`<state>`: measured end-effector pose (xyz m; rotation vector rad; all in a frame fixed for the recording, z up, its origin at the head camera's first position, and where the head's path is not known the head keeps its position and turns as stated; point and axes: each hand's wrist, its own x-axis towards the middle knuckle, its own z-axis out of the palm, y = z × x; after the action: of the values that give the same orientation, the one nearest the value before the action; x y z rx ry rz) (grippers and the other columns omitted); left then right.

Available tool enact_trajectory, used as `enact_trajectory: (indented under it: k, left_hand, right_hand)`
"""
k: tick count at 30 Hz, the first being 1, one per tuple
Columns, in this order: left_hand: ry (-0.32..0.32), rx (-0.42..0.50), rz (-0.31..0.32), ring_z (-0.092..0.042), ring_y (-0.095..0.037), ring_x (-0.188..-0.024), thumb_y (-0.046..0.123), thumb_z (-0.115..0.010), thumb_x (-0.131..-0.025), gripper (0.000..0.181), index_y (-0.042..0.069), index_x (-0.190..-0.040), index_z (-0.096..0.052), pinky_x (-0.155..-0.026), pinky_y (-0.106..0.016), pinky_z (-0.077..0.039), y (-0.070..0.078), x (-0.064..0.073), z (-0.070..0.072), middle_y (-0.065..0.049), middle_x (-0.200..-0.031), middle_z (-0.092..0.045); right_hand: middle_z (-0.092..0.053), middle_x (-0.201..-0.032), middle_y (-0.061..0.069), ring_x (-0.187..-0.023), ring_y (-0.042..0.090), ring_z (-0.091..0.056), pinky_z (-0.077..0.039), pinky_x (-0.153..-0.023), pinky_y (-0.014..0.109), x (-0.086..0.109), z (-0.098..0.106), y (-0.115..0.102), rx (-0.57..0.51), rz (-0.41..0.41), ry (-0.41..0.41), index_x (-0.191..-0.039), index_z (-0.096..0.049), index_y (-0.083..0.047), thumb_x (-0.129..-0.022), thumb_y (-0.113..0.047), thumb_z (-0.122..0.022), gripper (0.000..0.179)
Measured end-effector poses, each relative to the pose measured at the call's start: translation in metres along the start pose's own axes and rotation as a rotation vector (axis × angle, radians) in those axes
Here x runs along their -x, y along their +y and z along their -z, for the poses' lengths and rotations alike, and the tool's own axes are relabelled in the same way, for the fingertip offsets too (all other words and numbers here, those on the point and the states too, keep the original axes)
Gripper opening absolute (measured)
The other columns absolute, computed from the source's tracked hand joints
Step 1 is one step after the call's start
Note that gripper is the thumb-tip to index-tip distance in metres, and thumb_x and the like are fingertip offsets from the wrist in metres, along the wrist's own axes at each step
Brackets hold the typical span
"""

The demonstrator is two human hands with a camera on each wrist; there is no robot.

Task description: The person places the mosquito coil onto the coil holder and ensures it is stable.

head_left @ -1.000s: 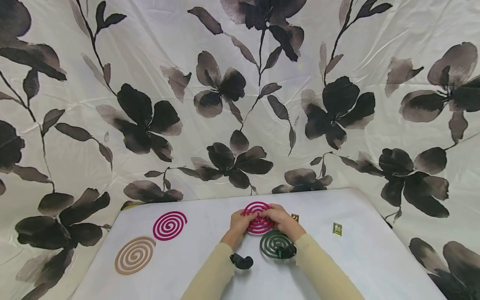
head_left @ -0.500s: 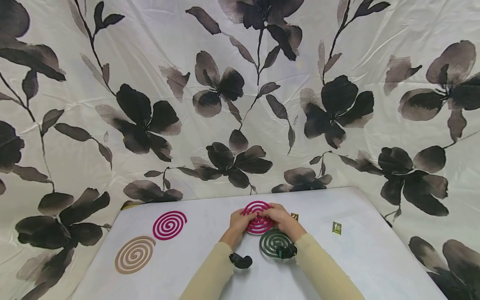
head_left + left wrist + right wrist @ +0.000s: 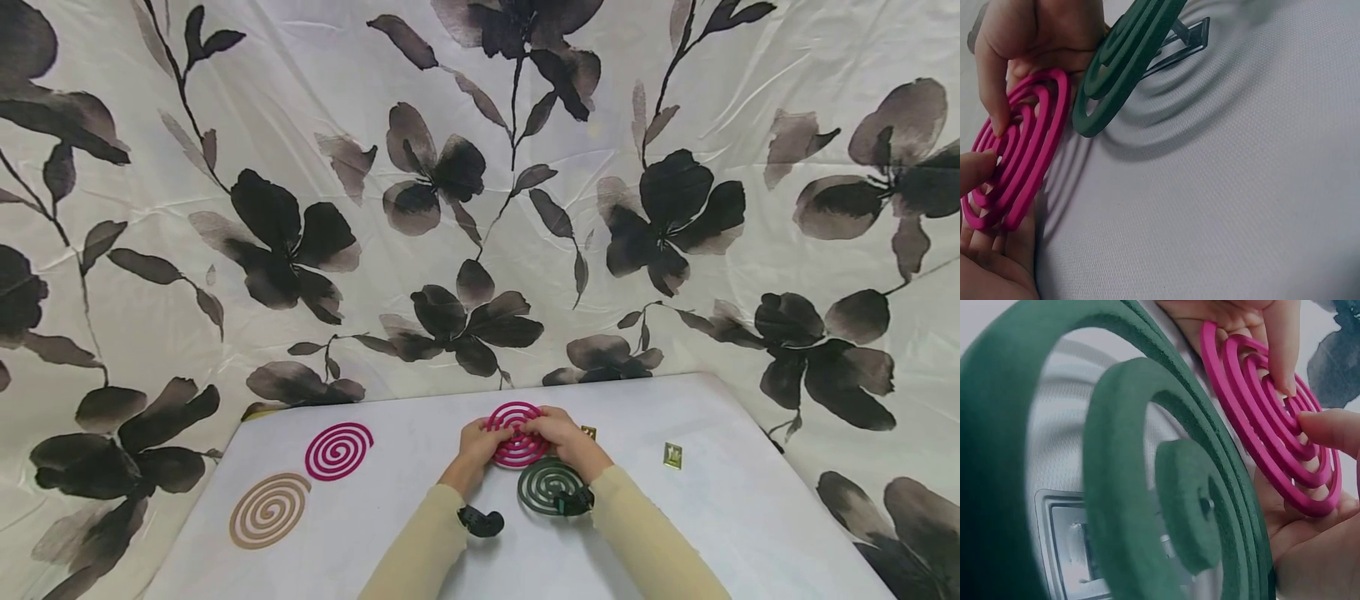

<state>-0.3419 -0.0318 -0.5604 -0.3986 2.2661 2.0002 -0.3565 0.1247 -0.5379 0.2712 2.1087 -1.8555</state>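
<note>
In the head view we find bright, diffuse light, with pale sheen along creases of the floral cloth (image 3: pixel 540 250) and faint, soft-edged shadows on the white table (image 3: pixel 352 521) beneath the sleeves (image 3: pixel 420 542). Small details there are soft. We record both wrist views as dimmer and cooler. In the left, curved shadow bands spread under the green coil (image 3: pixel 1113 469), and the lower right corner darkens into blur. In the right, that coil's nearest edge is dark and out of focus, the pink coil (image 3: pixel 1247 427) reads more crisply, and a metallic plate (image 3: pixel 1063 550) shows pale glints.
</note>
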Motion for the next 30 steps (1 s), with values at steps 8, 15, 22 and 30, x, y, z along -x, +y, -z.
enact_trajectory:
  k: [8,15,22,30]
  left_hand:
    - [-0.031,0.012,-0.004,-0.062,-0.023,-0.101,0.015,-0.078,-0.081,0.048,-0.005,-0.120,-0.060,-0.088,-0.036,-0.052,-0.0010,0.0010,0.0018,-0.016,-0.113,-0.064]
    - [-0.037,0.018,0.000,-0.062,-0.024,-0.102,0.014,-0.077,-0.082,0.049,-0.005,-0.122,-0.059,-0.089,-0.037,-0.052,-0.0013,-0.0016,0.0020,-0.016,-0.116,-0.063]
    - [-0.036,0.018,0.008,-0.061,-0.025,-0.104,0.013,-0.076,-0.081,0.049,-0.005,-0.123,-0.058,-0.091,-0.039,-0.051,0.0011,-0.0002,0.0031,-0.018,-0.117,-0.063]
    - [-0.019,0.011,0.003,-0.060,-0.028,-0.108,0.015,-0.077,-0.081,0.053,-0.006,-0.125,-0.056,-0.094,-0.041,-0.049,-0.0018,-0.0012,0.0034,-0.020,-0.120,-0.062]
  right_hand:
    - [-0.057,-0.078,0.006,-0.068,0.015,-0.051,-0.046,-0.056,0.024,-0.0018,-0.0023,0.0028,0.000,0.026,-0.014,-0.104,-0.061,0.002,-0.087,-0.010,-0.071,0.023]
    - [-0.060,-0.083,0.008,-0.072,0.017,-0.055,-0.050,-0.060,0.026,-0.0036,-0.0014,0.0015,0.006,0.017,-0.022,-0.108,-0.061,0.002,-0.086,-0.009,-0.071,0.027]
    - [-0.063,-0.088,0.009,-0.076,0.018,-0.057,-0.052,-0.063,0.027,-0.0018,-0.0016,-0.0003,0.008,0.019,-0.050,-0.114,-0.060,0.004,-0.087,-0.010,-0.071,0.032]
    - [-0.062,-0.084,0.009,-0.073,0.018,-0.057,-0.051,-0.061,0.026,0.0011,-0.0050,-0.0023,0.040,0.074,-0.048,-0.106,-0.062,0.004,-0.086,-0.008,-0.070,0.025]
